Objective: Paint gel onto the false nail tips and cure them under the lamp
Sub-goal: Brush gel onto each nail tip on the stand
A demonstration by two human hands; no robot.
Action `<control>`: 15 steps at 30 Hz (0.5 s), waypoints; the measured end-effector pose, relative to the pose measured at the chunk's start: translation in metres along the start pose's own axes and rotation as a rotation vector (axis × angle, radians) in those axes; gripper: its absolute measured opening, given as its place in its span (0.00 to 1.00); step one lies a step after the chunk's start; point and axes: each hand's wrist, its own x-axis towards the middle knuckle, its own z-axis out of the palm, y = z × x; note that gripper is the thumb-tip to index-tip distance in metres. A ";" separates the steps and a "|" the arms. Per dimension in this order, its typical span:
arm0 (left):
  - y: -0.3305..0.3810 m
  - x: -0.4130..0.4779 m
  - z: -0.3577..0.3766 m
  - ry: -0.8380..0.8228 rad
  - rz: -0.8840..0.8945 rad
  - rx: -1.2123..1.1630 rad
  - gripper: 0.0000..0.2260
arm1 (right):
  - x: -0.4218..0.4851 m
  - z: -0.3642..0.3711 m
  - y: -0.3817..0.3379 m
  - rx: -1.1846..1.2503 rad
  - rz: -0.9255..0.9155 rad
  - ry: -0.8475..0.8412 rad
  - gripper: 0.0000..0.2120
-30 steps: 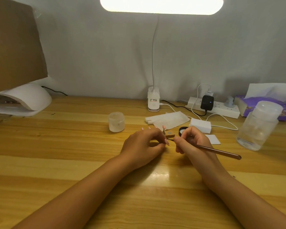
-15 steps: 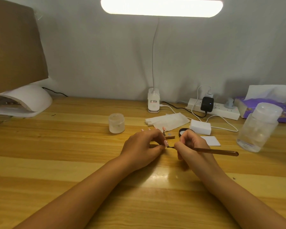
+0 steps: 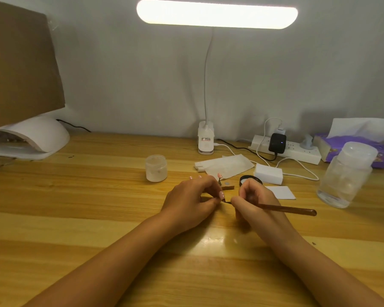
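- A pink false nail tip (image 3: 221, 194) sits at the fingertips of the left hand (image 3: 192, 203), near the middle of the worktop (image 3: 93, 207).
- The left hand pinches it with curled fingers; what the tip is mounted on is hidden.
- The right hand (image 3: 254, 201) grips a brown brush (image 3: 286, 209). Its dark tip meets the false nail tip and its handle points right.
- Just beyond the hands lies a small wooden holder (image 3: 228, 186), with another pink tip (image 3: 219, 175) beside it.
- A black-rimmed pot (image 3: 252, 179) shows partly behind the right hand.
- A frosted jar (image 3: 156, 168) stands to the far left of the hands.
- A clear bottle (image 3: 346, 176) stands well to the right.
- The white curing lamp (image 3: 33, 136) sits at the far left, well apart.
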 end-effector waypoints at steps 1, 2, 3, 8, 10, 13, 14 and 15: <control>0.000 0.000 0.000 0.002 0.001 -0.012 0.06 | 0.000 0.000 0.000 0.008 -0.001 0.014 0.06; 0.001 0.000 0.000 0.005 0.001 -0.021 0.06 | 0.000 -0.001 0.001 0.024 0.002 0.034 0.05; 0.001 0.000 0.000 0.007 0.001 -0.028 0.06 | 0.000 -0.001 0.001 0.047 0.008 0.057 0.05; 0.001 -0.001 -0.001 0.018 0.009 -0.036 0.07 | 0.001 -0.002 0.002 0.170 0.025 0.149 0.08; 0.001 -0.001 -0.001 0.022 0.009 -0.021 0.08 | 0.001 -0.002 0.002 0.210 0.028 0.180 0.09; 0.000 -0.001 0.000 0.020 0.001 0.012 0.09 | 0.001 -0.002 0.002 0.229 0.035 0.193 0.10; -0.001 -0.001 0.000 0.016 0.003 0.018 0.08 | 0.001 -0.002 0.002 0.229 0.035 0.187 0.10; -0.001 -0.001 0.001 0.012 0.009 0.023 0.08 | 0.001 -0.002 0.002 0.229 0.035 0.180 0.10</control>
